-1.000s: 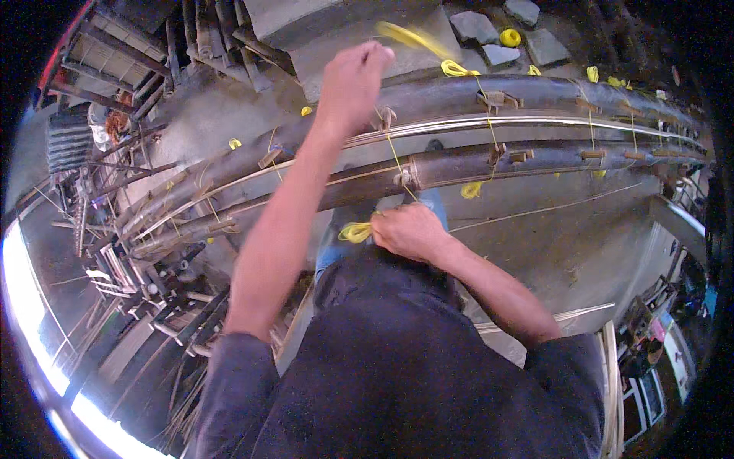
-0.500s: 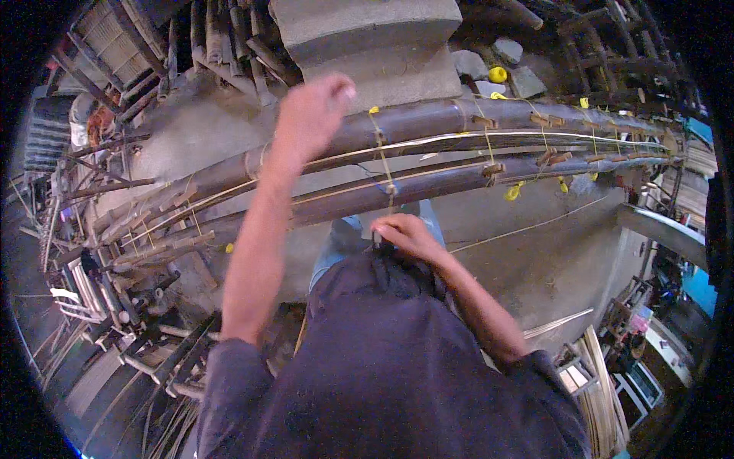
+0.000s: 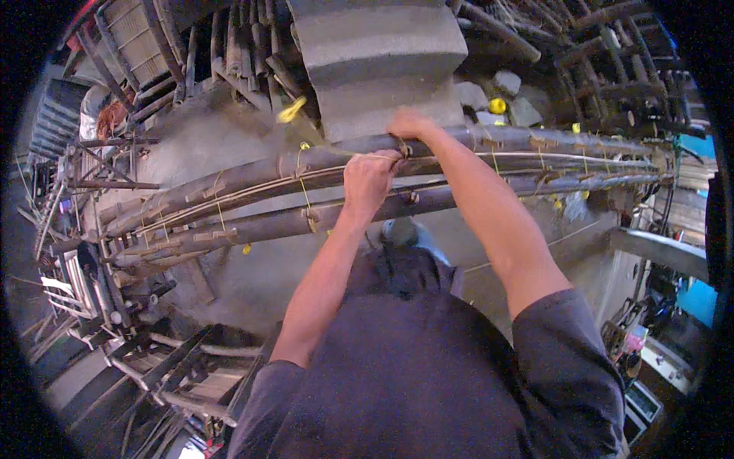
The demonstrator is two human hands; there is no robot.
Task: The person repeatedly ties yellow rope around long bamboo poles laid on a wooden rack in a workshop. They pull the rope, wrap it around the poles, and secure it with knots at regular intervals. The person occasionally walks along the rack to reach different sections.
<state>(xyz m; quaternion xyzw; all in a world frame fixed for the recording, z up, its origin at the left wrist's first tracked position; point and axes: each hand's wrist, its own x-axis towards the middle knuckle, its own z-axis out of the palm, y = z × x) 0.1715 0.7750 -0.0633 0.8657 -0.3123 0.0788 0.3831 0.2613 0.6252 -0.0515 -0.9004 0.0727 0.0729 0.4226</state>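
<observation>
Two long dark bamboo poles cross in front of me, a far pole [image 3: 252, 173] and a near pole [image 3: 352, 208], with thin pale strips [image 3: 222, 193] running between them. My left hand [image 3: 368, 182] is closed at the far pole on a yellowish cord [image 3: 329, 148]. This cord stretches up and left to a blurred yellow bundle [image 3: 292, 111] hanging beyond the pole. Over the top of the far pole reaches my right hand [image 3: 413, 124], its fingers curled down beside a small wooden peg [image 3: 405, 149]. What those fingers hold is hidden.
Yellow cord ties [image 3: 305, 191] and short pegs [image 3: 312, 218] link the poles. Concrete steps [image 3: 378, 61] rise beyond. Grey stones [image 3: 524, 112] and a yellow ball of cord [image 3: 497, 105] lie at far right. Wooden frames [image 3: 199, 352] stand at lower left.
My left hand has come down from the raised position to the far pole, now gripping cord. My right hand has moved from my waist to the far pole. The view has shifted along the poles.
</observation>
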